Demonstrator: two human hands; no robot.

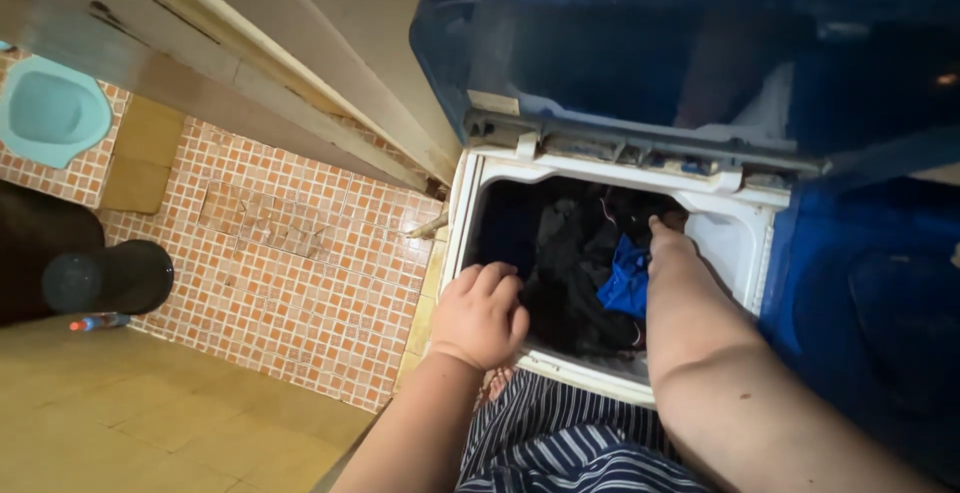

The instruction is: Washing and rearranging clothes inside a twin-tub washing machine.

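Observation:
A white top-loading washing machine [745, 215] stands open with its blue translucent lid [640, 48] raised. Dark clothes [575, 263] and a bright blue garment [627, 281] lie in the tub. My left hand [480, 315] rests with curled fingers on the tub's front-left rim. My right hand [668, 241] reaches down into the tub among the dark clothes, just beside the blue garment; its fingers are buried in the fabric, so whether it grips anything is hidden. My striped clothing [560, 443] shows below.
A second blue lid [880, 293] covers the machine's right side. Left of the machine is an orange mosaic-tiled floor [290, 273], a pale wall edge [300, 83], a teal squat toilet [50, 113], a black cylindrical object [105, 278] and a small bottle [98, 322].

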